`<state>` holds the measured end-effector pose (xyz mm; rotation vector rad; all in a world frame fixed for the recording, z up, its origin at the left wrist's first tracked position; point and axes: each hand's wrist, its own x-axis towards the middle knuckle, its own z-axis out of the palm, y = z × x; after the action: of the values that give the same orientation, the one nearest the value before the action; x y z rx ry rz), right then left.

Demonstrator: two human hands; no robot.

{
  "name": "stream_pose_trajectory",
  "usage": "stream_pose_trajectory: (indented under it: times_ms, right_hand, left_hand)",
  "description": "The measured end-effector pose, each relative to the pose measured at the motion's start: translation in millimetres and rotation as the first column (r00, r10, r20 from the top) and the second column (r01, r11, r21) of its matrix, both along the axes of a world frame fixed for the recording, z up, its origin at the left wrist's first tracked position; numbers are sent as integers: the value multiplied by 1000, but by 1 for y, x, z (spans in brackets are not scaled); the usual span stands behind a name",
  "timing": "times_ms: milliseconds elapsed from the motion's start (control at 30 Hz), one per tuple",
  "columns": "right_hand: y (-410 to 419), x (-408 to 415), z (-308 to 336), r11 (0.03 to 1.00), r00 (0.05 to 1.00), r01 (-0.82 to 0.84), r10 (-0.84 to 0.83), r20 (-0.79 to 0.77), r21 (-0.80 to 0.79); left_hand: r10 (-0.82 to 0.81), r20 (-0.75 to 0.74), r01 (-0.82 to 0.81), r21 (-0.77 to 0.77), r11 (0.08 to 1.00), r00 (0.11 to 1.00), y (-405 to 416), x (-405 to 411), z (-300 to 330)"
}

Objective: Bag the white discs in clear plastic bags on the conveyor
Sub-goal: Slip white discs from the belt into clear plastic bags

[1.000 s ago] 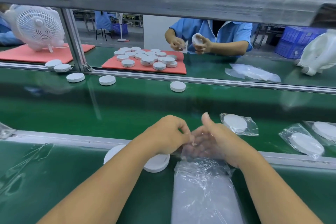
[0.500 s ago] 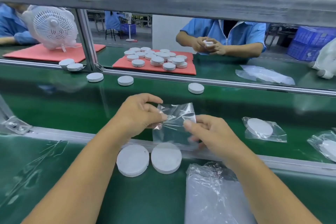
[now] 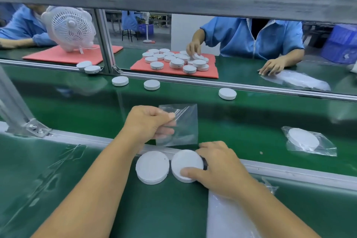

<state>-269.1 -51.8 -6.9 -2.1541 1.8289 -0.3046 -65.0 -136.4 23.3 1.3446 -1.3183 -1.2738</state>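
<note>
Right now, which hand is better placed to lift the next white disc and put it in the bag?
The right hand. Its fingers and thumb already curl round the right white disc beside the rail. The left hand is busy: it pinches the empty clear bag above the belt.

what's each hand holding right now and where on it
The left hand pinches a clear plastic bag at its left edge. The right hand grips the right white disc by its rim, thumb on top.

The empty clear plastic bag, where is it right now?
In the head view the empty clear bag is at centre, held up by the left hand above the conveyor's near rail, just beyond the two white discs.
</note>
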Motion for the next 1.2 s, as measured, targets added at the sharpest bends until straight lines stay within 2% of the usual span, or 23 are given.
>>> stream_pose_trajectory:
  times_ms: [100,233,367,433,533,633,767,900,967,1100,1200]
  right_hand:
    - [-1,1,0,998,975,60,-53,216,-30]
    - [1,-10,19,988,799,142,-153,582,64]
    - [-2,-32,49,939,521,301,-18,853,-165]
    - [-2,-39,58,899,455,353,75,887,-257]
    - [-3,-46,58,883,496,378,59,867,-277]
    - [-5,-57,54,883,579,390,-16,815,-260]
    - [-5,-60,53,900,609,343,4,793,-269]
    - [-4,-59,60,849,529,398,97,843,-348]
    - [-3,-62,64,861,496,372,131,858,-346]
    - [-2,-65,62,886,566,336,82,820,-321]
    - [-3,-65,60,891,576,326,78,814,-316]
  left_hand:
    - [49,15,-48,-30,998,999,0,-2,1]
    - [128,115,-119,-82,990,985,2,-10,3]
    - [79,366,-43,-105,994,927,9,-23,13]
    - [-44,458,100,-98,990,888,17,-33,20]
    - [-217,488,288,-74,955,846,27,-44,25]
    - [-307,379,360,-77,930,873,31,-45,27]
    - [-324,283,363,-96,927,903,30,-43,24]
    - [-306,278,345,-107,932,911,27,-43,21]
    - [-306,272,345,-109,932,912,26,-42,22]
    - [-313,225,343,-109,933,923,25,-41,22]
    - [-320,211,347,-102,932,924,26,-41,22]
